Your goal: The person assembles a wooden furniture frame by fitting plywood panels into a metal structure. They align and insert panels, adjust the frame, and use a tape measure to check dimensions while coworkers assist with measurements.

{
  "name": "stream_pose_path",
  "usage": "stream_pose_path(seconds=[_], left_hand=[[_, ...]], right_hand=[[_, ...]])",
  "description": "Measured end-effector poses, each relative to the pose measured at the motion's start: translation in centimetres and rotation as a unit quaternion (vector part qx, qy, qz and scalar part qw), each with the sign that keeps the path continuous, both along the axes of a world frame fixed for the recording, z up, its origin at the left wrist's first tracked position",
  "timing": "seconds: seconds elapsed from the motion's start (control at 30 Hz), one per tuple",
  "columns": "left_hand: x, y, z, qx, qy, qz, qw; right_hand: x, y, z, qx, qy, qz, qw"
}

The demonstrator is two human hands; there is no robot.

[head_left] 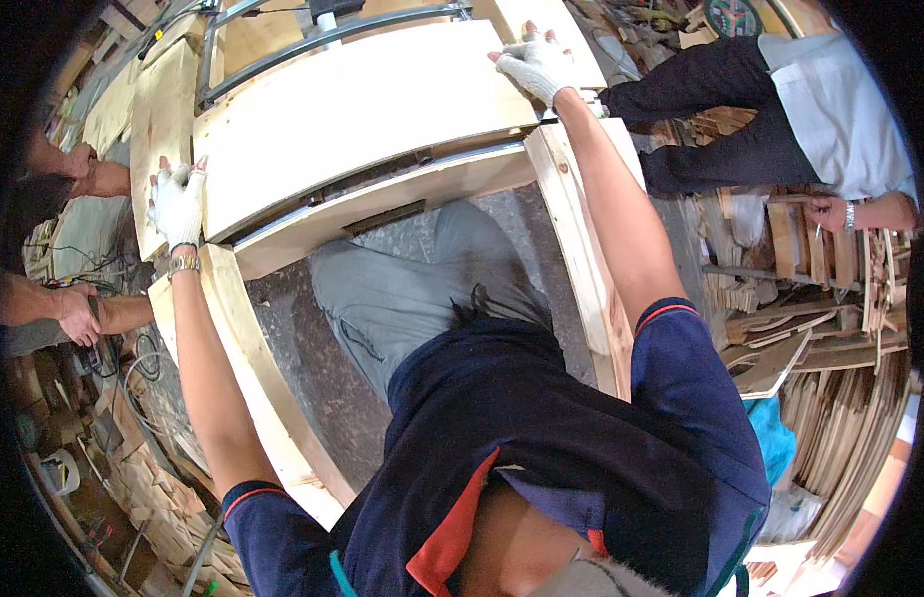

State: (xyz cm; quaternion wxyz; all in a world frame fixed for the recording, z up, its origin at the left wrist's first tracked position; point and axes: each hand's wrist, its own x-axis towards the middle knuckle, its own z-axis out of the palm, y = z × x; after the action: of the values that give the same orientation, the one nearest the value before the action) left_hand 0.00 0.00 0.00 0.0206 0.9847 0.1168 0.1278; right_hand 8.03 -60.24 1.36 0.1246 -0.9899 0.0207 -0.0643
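Note:
My left hand, in a white glove with bare fingertips, lies with fingers spread on the left wooden side board, beside the corner of a wide pale wooden panel. My right hand, gloved the same way, rests with fingers apart at the panel's far right corner. Neither hand holds anything. The panel sits within a wooden frame; a dark gap runs along its near edge, behind a wooden crosspiece. Two long side rails, the left and the right, run back toward me on either side of my legs.
Beyond the panel is a dark metal frame. A person in dark trousers stands at right, holding something thin. At left, another person's hands and knees show. Wood scraps and stacked thin boards lie around; cables trail at left.

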Motion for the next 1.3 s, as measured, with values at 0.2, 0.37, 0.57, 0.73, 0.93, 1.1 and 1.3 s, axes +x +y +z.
stream_pose_path(seconds=[0.2, 0.37, 0.57, 0.73, 0.93, 1.1, 1.3], left_hand=[[0.4, 2.1, -2.3, -0.021, -0.061, -0.035, 0.997], [0.5, 1.5, -1.7, -0.021, -0.039, -0.034, 0.998], [-0.1, 0.6, -0.9, -0.028, -0.029, -0.035, 0.999], [0.2, 1.6, -1.0, -0.051, -0.053, -0.046, 0.996], [-0.5, -1.3, 1.7, 0.032, -0.092, -0.104, 0.99], [0.7, -4.6, 5.2, 0.182, 0.038, -0.085, 0.979], [1.7, -9.2, 3.4, 0.093, -0.022, -0.186, 0.978]], right_hand=[[-0.1, 0.5, 0.3, -0.021, -0.029, -0.011, 0.999], [0.2, 0.0, -0.3, -0.007, -0.054, -0.01, 0.998], [-0.7, 0.2, 1.0, 0.018, -0.032, 0.011, 0.999], [-2.2, -0.9, 1.1, 0.263, -0.178, 0.016, 0.948], [-10.9, -4.0, 8.5, 0.131, -0.165, 0.061, 0.976], [-13.9, -5.5, 7.8, 0.076, -0.181, 0.087, 0.977], [-14.9, -2.7, 8.2, 0.066, -0.236, 0.129, 0.961]])
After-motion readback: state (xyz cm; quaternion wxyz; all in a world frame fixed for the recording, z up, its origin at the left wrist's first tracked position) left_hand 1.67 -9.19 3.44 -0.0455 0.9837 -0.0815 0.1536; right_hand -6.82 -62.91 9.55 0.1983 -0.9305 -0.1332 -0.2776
